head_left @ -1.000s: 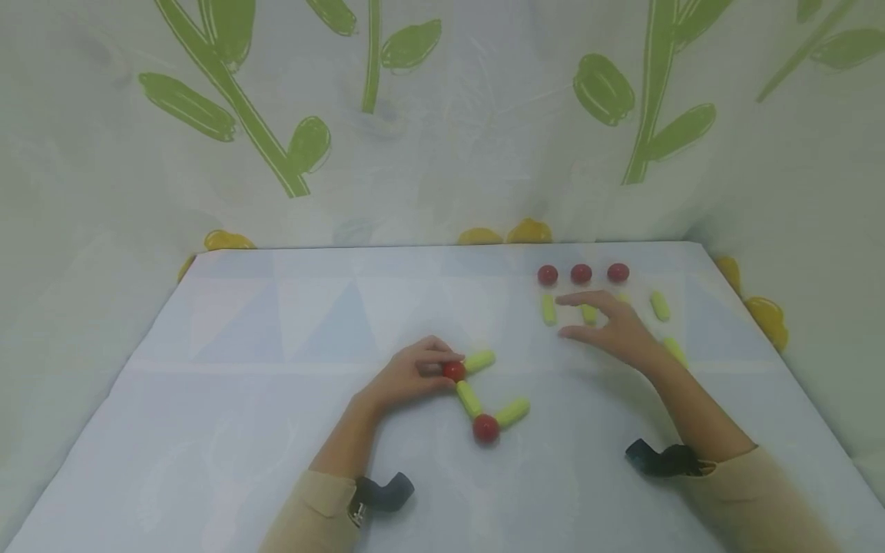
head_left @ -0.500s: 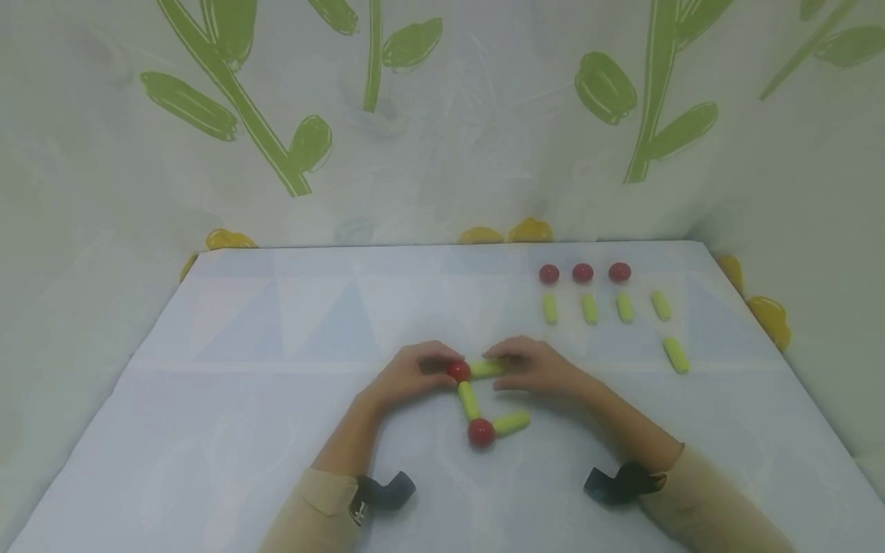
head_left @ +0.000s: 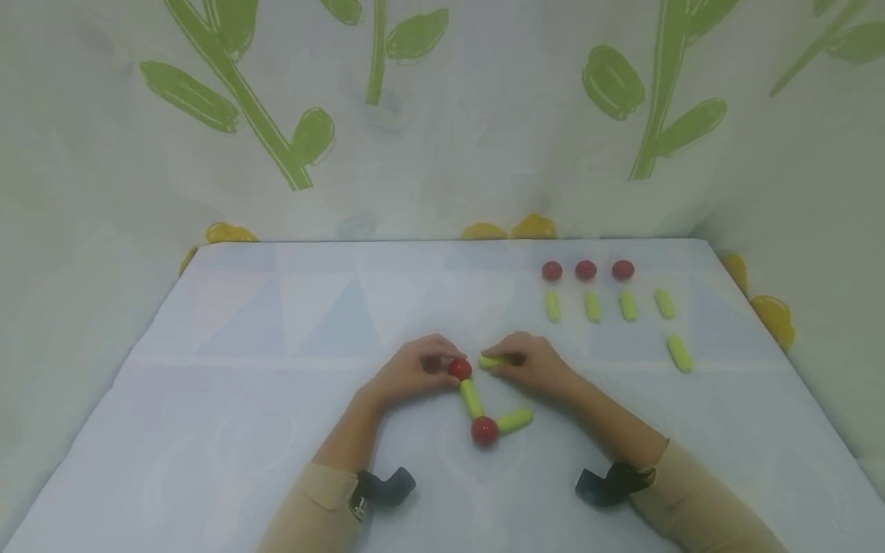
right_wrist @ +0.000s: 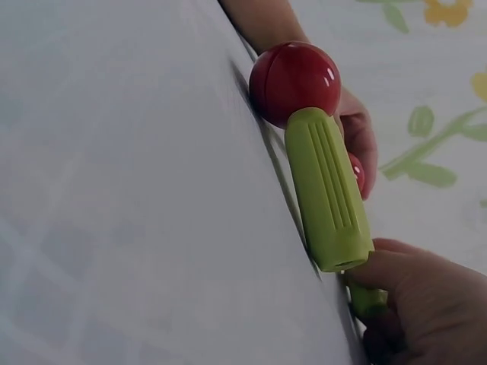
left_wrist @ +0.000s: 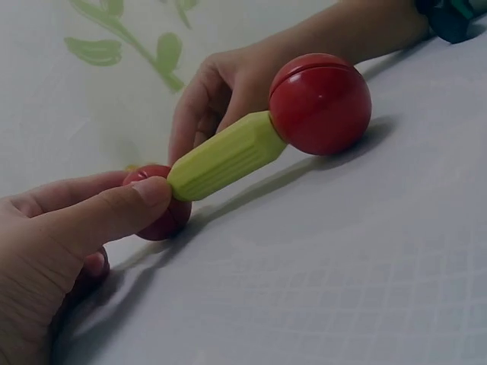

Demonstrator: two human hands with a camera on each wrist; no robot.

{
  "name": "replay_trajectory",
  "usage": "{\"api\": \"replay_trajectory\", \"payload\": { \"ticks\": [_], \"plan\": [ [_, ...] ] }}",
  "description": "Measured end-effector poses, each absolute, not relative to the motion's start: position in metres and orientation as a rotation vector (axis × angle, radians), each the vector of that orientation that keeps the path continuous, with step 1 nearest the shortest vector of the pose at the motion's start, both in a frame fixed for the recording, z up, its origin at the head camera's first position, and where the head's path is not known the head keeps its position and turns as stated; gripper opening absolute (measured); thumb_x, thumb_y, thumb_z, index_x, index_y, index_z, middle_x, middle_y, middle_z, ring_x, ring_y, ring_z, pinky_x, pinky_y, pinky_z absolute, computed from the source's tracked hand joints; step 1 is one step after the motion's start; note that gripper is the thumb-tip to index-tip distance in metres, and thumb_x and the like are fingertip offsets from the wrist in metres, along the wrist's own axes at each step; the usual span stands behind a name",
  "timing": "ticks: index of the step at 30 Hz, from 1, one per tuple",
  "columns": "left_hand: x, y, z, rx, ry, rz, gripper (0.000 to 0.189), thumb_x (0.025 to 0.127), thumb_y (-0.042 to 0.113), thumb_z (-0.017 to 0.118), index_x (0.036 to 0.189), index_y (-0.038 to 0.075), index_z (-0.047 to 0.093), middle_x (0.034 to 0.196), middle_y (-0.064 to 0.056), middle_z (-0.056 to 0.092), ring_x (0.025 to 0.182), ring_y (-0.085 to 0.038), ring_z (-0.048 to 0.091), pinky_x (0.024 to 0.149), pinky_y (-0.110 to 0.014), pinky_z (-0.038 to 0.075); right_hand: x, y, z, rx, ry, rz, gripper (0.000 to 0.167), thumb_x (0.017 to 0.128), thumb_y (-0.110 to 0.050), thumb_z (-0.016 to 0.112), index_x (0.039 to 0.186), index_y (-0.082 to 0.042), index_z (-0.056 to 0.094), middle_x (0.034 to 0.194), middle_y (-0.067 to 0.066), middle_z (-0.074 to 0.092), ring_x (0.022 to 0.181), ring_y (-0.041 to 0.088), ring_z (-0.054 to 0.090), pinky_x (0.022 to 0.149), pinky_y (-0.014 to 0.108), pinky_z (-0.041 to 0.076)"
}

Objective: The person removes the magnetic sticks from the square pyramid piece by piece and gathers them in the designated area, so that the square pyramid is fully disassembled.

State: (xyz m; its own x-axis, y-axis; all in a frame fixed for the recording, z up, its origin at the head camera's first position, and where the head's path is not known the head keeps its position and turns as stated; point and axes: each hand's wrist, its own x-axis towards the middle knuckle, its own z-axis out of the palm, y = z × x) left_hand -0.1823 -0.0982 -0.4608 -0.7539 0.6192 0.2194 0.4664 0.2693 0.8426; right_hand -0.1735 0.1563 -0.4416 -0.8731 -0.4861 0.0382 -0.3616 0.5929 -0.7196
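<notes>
On the pale tablecloth lies a small chain: an upper red ball (head_left: pixel 459 369), a yellow-green stick (head_left: pixel 472 398), a lower red ball (head_left: pixel 485 431) and a second stick (head_left: pixel 515 420) pointing right. My left hand (head_left: pixel 445 367) pinches the upper ball (left_wrist: pixel 160 201), its thumb (left_wrist: pixel 114 209) against it. My right hand (head_left: pixel 494 361) pinches another yellow-green stick (head_left: pixel 492 360) just right of that ball. The right wrist view has the lower ball (right_wrist: pixel 295 82) and its stick (right_wrist: pixel 327 190) close up. Whether the held stick touches the ball, I cannot tell.
Three loose red balls (head_left: pixel 585 269) sit in a row at the back right. Several loose yellow-green sticks (head_left: pixel 592 306) lie below them, one (head_left: pixel 680 354) further right. A leaf-patterned curtain (head_left: pixel 442 115) closes off the back and sides of the table (head_left: pixel 207 399).
My right hand left the loose sticks at the back right, came left to the chain and took hold of the stick beside the upper ball. My left hand stayed on the ball.
</notes>
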Motion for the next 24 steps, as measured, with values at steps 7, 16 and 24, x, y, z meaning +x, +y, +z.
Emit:
{"api": "replay_trajectory", "payload": {
  "ticks": [7,16,24],
  "plan": [
    [-0.182,-0.099,-0.461,1.023,2.395,1.485,0.032,0.078,0.02,0.077,0.109,0.024,0.067,0.1,0.012,0.063,0.088,-0.012,0.052,0.075,-0.024,0.045,-0.174,0.163,-0.444,-0.806,2.687,-1.189,0.026,0.085,-0.011,0.069,0.11,-0.015,0.069,0.117,0.002,0.065,0.115,0.022,0.057,0.098,0.042,0.046],
    [-0.181,-0.098,-0.459,0.964,2.426,1.439,0.031,0.079,0.022,0.077,0.108,0.027,0.066,0.098,0.014,0.06,0.087,-0.011,0.05,0.073,-0.025,0.046,-0.174,0.184,-0.438,-0.823,2.614,-0.958,0.044,0.079,-0.024,0.077,0.121,-0.021,0.064,0.123,-0.004,0.059,0.116,0.018,0.054,0.097,0.038,0.048],
    [-0.181,-0.099,-0.459,0.93,2.445,1.413,0.033,0.078,0.022,0.077,0.108,0.029,0.065,0.097,0.016,0.06,0.086,-0.011,0.051,0.073,-0.025,0.046,-0.169,0.21,-0.434,-0.832,2.634,-0.94,0.045,0.078,-0.022,0.077,0.121,-0.02,0.063,0.12,-0.003,0.059,0.104,0.012,0.056,0.09,0.028,0.051]
  ]
}}
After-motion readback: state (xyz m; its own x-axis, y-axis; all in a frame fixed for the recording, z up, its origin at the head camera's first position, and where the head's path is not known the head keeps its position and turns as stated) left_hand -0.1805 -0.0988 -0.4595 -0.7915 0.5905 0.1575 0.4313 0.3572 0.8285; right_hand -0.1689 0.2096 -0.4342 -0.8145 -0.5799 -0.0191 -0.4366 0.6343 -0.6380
